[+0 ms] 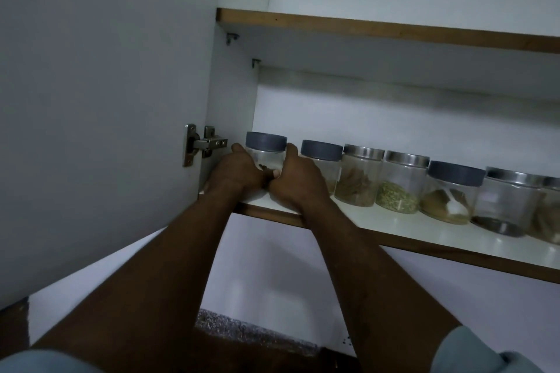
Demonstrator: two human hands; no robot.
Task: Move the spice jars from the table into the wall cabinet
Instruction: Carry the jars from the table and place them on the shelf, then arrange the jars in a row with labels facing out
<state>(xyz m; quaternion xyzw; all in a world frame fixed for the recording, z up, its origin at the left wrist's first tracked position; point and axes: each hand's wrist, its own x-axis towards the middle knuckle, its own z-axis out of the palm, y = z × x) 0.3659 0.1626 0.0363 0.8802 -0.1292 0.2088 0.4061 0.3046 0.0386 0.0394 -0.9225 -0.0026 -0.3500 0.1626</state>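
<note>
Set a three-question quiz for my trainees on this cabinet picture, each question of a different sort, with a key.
1. True or false: the left hand and the right hand both grip the leftmost jar.
2. The jar of green seeds has which lid? A grey, B steel, C none.
3. How many grey lids show on the lower shelf?
Key: 1 true; 2 B; 3 three.
</note>
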